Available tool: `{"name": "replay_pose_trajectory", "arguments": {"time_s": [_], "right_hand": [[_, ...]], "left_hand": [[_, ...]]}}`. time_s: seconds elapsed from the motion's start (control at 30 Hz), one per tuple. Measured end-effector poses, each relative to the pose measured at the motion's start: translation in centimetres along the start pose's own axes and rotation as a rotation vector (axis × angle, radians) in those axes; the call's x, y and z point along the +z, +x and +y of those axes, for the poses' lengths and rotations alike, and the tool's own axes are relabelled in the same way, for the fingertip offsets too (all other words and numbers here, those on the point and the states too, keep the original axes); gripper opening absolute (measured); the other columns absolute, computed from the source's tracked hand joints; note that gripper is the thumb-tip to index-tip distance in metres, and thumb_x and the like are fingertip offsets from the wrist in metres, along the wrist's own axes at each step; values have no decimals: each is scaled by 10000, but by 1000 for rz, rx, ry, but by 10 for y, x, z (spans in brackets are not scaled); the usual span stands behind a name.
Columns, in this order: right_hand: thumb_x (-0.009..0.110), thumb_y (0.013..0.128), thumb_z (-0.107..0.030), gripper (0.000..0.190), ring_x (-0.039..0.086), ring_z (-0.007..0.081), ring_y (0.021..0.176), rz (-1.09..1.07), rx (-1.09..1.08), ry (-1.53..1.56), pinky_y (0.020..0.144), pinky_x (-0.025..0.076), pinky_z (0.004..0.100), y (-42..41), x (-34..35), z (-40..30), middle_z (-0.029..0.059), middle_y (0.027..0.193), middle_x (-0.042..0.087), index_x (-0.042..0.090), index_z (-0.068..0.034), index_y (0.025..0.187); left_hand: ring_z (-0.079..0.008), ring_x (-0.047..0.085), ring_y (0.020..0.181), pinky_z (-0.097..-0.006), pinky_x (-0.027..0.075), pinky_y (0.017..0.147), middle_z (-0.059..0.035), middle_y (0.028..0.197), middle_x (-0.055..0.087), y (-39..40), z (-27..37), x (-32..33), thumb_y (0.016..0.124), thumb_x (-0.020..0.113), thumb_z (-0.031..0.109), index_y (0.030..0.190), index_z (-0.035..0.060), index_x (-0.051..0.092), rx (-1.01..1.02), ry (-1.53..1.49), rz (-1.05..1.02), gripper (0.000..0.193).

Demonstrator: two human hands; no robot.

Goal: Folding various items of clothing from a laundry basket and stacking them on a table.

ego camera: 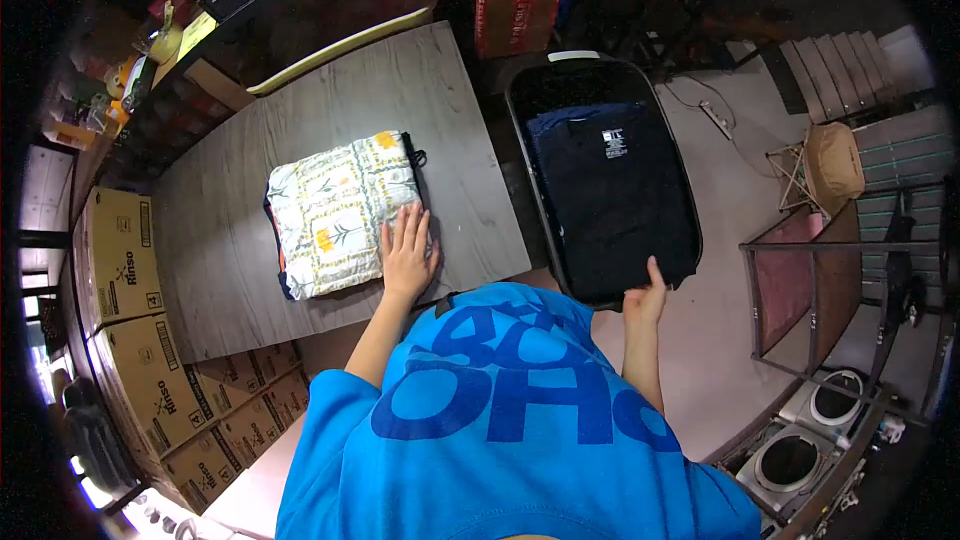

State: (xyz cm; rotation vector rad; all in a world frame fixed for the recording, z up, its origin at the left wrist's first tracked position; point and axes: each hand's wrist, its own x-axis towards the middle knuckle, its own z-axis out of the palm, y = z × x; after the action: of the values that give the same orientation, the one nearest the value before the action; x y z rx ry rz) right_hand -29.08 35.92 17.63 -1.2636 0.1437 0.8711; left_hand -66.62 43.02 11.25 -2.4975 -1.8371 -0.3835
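Note:
On the grey wood-grain table (322,127) lies a stack of folded cloth, topped by a white piece with yellow flowers (337,217). My left hand (407,247) rests flat on its lower right edge, fingers spread. To the right of the table stands a dark oblong basket (516,120) with a pale handle. Dark folded garments (611,202) fill it, the top one black with a white printed label. My right hand (646,298) is at the near end of the basket, index finger extended on the black cloth; whether it pinches the cloth is unclear.
Stacked cardboard boxes (124,255) stand by the table's left side. A taped carton (521,4) is behind the basket. A folding stool (831,161), a metal-framed rack (802,292) and a power strip with its cable (716,116) are at the right.

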Motion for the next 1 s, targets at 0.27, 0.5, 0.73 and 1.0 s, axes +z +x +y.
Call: {"name": "replay_pose_trajectory", "arguments": {"time_s": [0.27,0.5,0.73,1.0], "right_hand": [[687,765,-65,333,583,177,913,-183,-141,-317,712,474,303,-28,33,-48,85,1052,598,544,-7,1060],[648,779,-2,299,593,174,952,-632,-336,-235,853,468,295,-90,137,-92,81,1049,618,597,13,1073],[652,837,-77,271,618,153,902,-1042,-131,-259,810,495,298,-150,130,-78,70,968,651,587,18,1082],[589,892,-221,229,585,207,852,-156,-848,-954,772,460,318,130,60,-96,118,910,628,599,2,938]], "left_hand": [[-329,293,1351,-517,226,1078,-158,1445,343,15,37,-28,774,636,186,1267,40,490,-92,-83,-16,534],[-275,610,970,-393,449,859,-170,1019,655,57,114,2,871,619,266,1000,8,654,-236,-1224,-674,291],[-234,564,1093,-387,420,946,-162,1176,608,44,91,6,890,559,448,1139,36,618,-210,-1707,-537,485],[-235,560,1098,-387,416,953,-161,1185,603,-146,-51,-42,888,550,465,1150,35,610,-334,-1829,-502,507]]}}
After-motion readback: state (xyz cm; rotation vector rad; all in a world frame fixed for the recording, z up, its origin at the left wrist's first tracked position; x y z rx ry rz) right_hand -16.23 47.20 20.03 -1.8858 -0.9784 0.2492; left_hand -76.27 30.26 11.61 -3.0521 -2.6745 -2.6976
